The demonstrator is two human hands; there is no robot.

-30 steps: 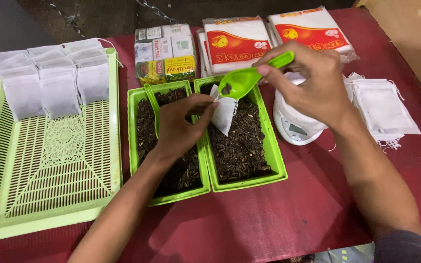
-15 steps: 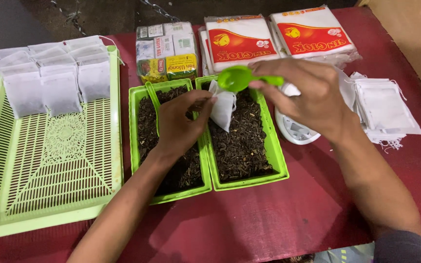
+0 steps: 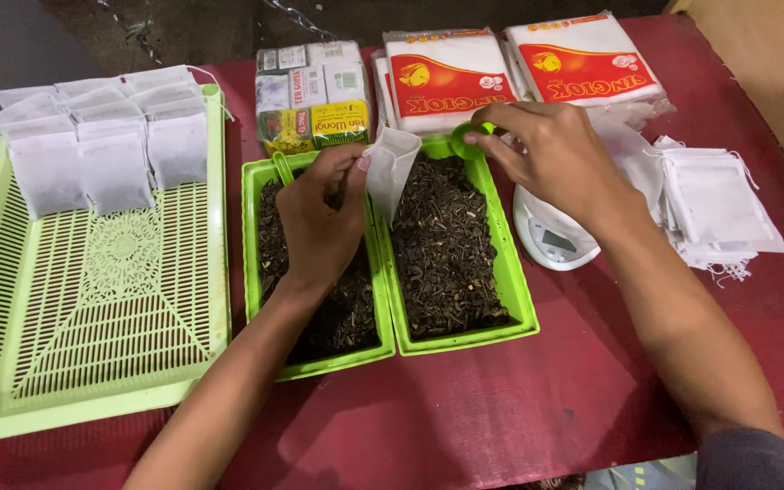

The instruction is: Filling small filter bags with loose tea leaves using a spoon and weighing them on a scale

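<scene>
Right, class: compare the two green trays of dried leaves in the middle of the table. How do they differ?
The left tray has the left hand over it, hiding much of its leaves; the right tray shows nearly all of its leaves. A green scoop handle rests in the left tray; the right hand holds a green scoop at the right tray's far end. Both are green, rectangular, side by side.
</scene>
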